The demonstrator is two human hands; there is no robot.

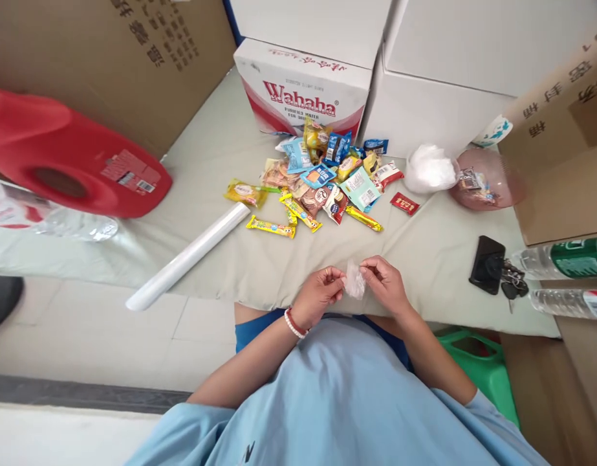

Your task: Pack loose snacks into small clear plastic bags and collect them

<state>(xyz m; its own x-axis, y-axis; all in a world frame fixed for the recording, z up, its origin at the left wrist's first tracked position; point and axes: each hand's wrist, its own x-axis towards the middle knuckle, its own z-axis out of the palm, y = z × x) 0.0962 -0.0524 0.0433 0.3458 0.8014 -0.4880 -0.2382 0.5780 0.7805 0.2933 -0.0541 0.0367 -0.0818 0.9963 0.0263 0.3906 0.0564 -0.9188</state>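
Both hands pinch a small crumpled piece of clear plastic film, perhaps a bag (355, 282), just above the front edge of the cloth-covered table (279, 272). My left hand (318, 294) grips its left side, thumb against the fingers; a beaded bracelet is on that wrist. On the other side my right hand (384, 282) holds the upper right edge between fingertips. Beyond them lies a heap of wrapped snacks (317, 197) in yellow, blue, red and brown packets. A small red packet (405, 203) rests apart to the right.
A white plastic roll (189, 255) and a red jug (79, 155) lie left. A Wahaha box (303, 90) stands behind. Rightward are a white plastic bundle (430, 168), a pink bowl (487, 178) with packets, a phone (487, 264), keys (513, 282) and water bottles (564, 259).
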